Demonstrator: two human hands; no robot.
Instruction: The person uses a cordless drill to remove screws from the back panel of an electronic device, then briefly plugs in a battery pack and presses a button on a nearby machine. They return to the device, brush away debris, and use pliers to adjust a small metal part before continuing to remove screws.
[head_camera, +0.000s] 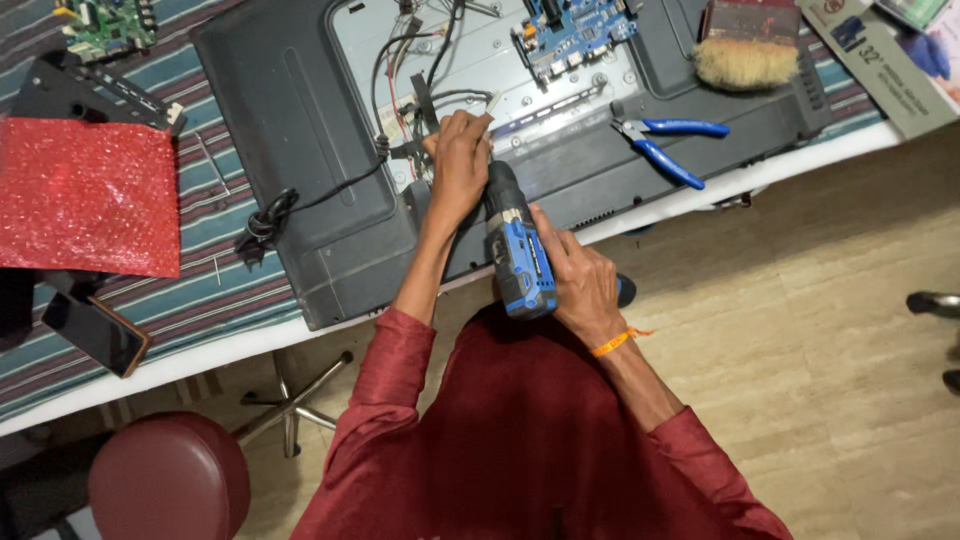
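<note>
A blue and black cordless drill (520, 250) sits between both hands, its nose pointing away toward the opened back of a flat television (300, 120) that lies face down on the counter (150, 365). The right hand (580, 285) is wrapped around the drill's grip on the near right side, fingers closed on it; an orange band circles that wrist. The left hand (458, 165) is just beyond the drill's front end, closed around the chuck area and pressed down onto the television's metal inner plate (480, 60), where the tip itself is hidden under the fingers. Black cables (400, 70) run across the plate just far and left of this hand, and one black cord (270, 215) trails off the left side of the plastic shell, bundled in a knot.

A blue circuit board (575, 30) is fixed on the plate, far and right of the hands. Blue-handled pliers (665, 145) lie on the television's lower edge, right of the left hand and apart from it. A brush (745, 55) with pale bristles rests at the far right corner. At the left of the striped cloth covering the counter lies a sheet of red bubble wrap (85, 195), a dark phone (95, 330) near it, and a green circuit board (105, 25) at the far left. A red stool (170, 480) stands on the floor at the near left.
</note>
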